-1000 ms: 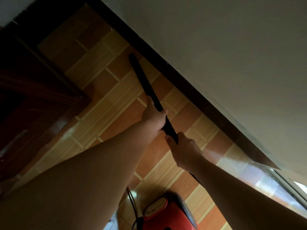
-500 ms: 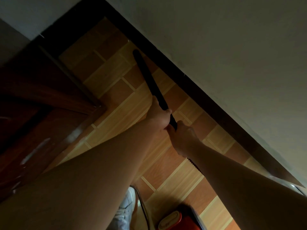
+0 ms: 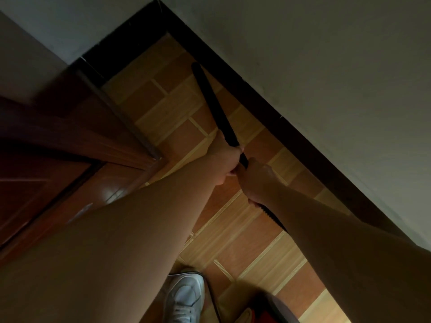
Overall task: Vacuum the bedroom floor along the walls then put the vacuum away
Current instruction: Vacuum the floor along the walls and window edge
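A long black vacuum wand (image 3: 213, 103) slants across the wood-pattern tiled floor (image 3: 245, 241), its tip close to the dark baseboard (image 3: 303, 145) near the room's corner. My left hand (image 3: 225, 159) grips the wand's lower part. Just behind it my right hand (image 3: 255, 180) holds the wand's end where the ribbed black hose (image 3: 271, 216) begins. The hose runs back under my right forearm. A sliver of the red vacuum body (image 3: 261, 317) shows at the bottom edge, mostly cut off.
A grey wall (image 3: 326, 66) runs along the right above the baseboard and meets another wall at the corner. A dark wooden door (image 3: 58, 164) stands at the left. My white shoe (image 3: 184, 297) is on the floor at the bottom.
The view has shifted toward the corner, and the wand tip has slid forward along the baseboard. My hands have closed together on the wand. The red vacuum body has dropped almost out of view.
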